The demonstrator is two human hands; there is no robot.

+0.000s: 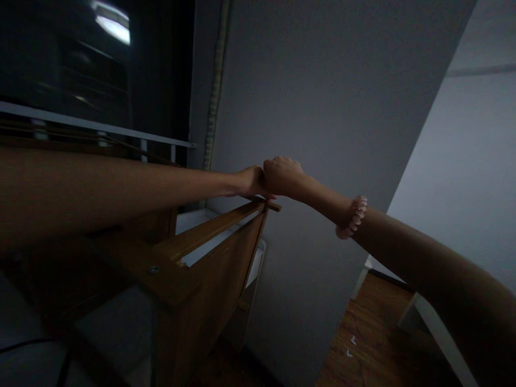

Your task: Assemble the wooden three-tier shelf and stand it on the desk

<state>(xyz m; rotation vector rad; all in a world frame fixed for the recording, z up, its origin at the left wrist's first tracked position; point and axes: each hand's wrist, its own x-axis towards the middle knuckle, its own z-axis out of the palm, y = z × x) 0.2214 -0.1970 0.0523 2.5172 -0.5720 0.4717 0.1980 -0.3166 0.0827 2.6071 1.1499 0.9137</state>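
Note:
My left hand (253,180) reaches in from the left to the far corner of a wooden frame (209,228). It looks curled, with a fingertip low beside the frame's short crosspiece (274,206); most of its fingers are hidden. Pressed up against it is my right hand (284,172), closed in a fist just above the same corner. Whatever the fist holds, if anything, is hidden. A pink coiled band (353,217) circles my right wrist. The frame has a long top rail, a panel below it, and a metal screw (153,269) at its near corner.
Behind the hands stands a grey wall (314,97) with a ribbed pipe (213,102) along its left edge. At left are a dark window (72,70) and a white metal rail (80,121). White furniture legs (435,328) stand on the wooden floor (363,322) at lower right.

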